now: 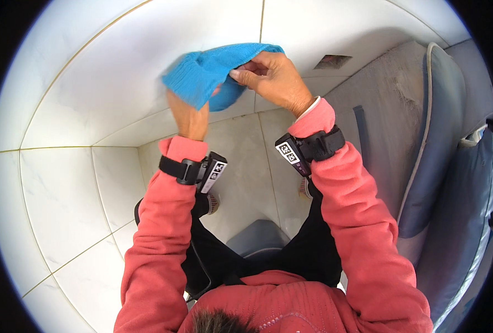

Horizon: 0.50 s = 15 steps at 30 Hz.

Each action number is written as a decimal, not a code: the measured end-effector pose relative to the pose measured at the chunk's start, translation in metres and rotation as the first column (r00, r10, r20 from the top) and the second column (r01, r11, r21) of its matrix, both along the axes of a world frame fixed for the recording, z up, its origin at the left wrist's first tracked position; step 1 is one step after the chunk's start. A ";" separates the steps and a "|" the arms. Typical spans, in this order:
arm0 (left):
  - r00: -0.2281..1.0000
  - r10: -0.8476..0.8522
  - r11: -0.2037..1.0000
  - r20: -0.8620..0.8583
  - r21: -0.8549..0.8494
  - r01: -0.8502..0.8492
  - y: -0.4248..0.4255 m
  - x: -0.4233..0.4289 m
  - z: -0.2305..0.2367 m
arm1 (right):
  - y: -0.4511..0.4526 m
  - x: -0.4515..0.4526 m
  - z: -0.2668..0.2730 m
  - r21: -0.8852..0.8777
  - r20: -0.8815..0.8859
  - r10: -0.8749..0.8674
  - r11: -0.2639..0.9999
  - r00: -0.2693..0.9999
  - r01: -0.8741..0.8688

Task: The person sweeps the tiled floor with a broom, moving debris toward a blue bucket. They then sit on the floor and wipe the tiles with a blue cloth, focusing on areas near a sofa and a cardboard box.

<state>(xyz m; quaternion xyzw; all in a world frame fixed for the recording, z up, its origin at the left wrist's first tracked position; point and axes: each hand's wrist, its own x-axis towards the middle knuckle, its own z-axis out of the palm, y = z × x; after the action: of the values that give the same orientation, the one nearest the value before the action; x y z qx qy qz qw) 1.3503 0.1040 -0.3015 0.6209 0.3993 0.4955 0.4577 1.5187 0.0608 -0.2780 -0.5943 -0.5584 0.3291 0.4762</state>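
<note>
A blue cloth (213, 68), ribbed and folded over, is held up in front of the white tiled wall. My right hand (277, 79) pinches its right edge between thumb and fingers. My left hand (190, 112) is under or inside the left part of the cloth, which hides most of its fingers; whether they grip it cannot be told. The lower left end of the cloth is somewhat blurred. A black strap with a small device sits around each wrist, over the pink sleeves.
White wall tiles (55, 200) stand ahead and at the left. A square hole (333, 62) opens in the wall. Blue-grey cushions (433, 145) lean along the right beside a worn grey panel (379, 91). A grey padded seat (259, 235) shows between the legs, above the tiled floor (242, 166).
</note>
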 end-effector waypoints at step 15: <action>0.794 0.538 0.350 -0.284 0.932 0.097 0.014 0.047 0.017 | -0.052 0.061 0.037 -0.020 -0.099 -0.186 0.983 0.978 0.185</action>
<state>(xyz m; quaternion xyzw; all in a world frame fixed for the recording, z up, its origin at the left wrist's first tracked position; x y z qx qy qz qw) 1.3971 0.1181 -0.2842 0.8156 0.2545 0.4889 -0.1762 1.5801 0.0087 -0.2408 -0.6288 -0.4744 0.3156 0.5291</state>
